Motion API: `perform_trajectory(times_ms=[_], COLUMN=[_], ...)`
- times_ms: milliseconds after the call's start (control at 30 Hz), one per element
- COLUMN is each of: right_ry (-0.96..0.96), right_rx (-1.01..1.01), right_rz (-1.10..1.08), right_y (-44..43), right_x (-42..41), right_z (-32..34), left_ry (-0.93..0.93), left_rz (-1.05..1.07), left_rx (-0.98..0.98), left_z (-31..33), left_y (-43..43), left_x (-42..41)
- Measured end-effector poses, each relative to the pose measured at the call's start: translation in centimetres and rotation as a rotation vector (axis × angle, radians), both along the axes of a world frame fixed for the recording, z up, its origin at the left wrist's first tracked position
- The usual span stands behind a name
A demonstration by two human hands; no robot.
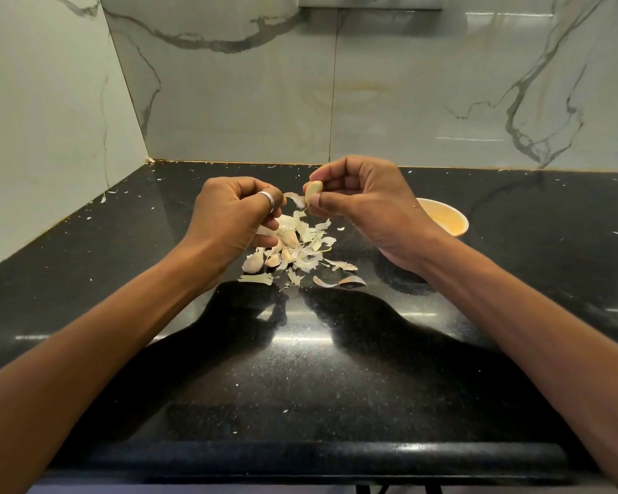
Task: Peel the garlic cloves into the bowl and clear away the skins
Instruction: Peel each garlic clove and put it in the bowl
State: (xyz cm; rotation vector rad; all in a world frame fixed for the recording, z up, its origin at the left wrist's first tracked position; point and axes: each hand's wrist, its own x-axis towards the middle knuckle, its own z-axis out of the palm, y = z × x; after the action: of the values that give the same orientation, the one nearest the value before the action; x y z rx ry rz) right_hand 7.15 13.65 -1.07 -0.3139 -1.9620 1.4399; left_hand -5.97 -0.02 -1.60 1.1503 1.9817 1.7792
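Note:
My right hand (pixel 363 205) pinches a pale, mostly bare garlic clove (pixel 313 190) between thumb and fingers, above the counter. My left hand (pixel 234 215), with a ring on one finger, pinches a strip of skin (pixel 295 198) that still runs to the clove. Below the hands lies a pile of papery skins (pixel 309 244) mixed with several unpeeled cloves (pixel 264 260). A small yellow bowl (pixel 445 217) stands to the right, partly hidden behind my right hand; its contents do not show.
The black speckled counter (pixel 300 369) meets marble-patterned walls at the back and left. Tiny skin flecks are scattered over the counter. Its rounded front edge (pixel 300 454) runs along the bottom of the view.

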Motion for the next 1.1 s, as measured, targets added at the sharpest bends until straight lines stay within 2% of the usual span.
perform_trajectory(times_ms=[233,367,533,900,1100], right_ry=[0.029,0.018,0.006,-0.029,-0.027], right_rx=[-0.151,-0.221,-0.205,-0.151,-0.283], right_rz=[0.069,0.101,0.115,0.111,0.141], right_y=[-0.2,-0.4,-0.5,-0.4,-0.3], right_x=[0.2,0.2,0.2,0.0,0.0], right_z=[0.4,0.5,0.3,-0.1,0.0], left_ry=[0.05,0.247,0.401,0.423,0.368], left_rz=[0.082,0.165,0.046,0.03,0.004], left_rx=[-0.005,0.011,0.048,0.03,0.01], left_z=[-0.4,-0.6,-0.5,-0.7,-0.8], left_y=[0.3,0.1,-0.1,0.0,0.3], left_x=[-0.4,-0.7,0.1,0.2,-0.1])
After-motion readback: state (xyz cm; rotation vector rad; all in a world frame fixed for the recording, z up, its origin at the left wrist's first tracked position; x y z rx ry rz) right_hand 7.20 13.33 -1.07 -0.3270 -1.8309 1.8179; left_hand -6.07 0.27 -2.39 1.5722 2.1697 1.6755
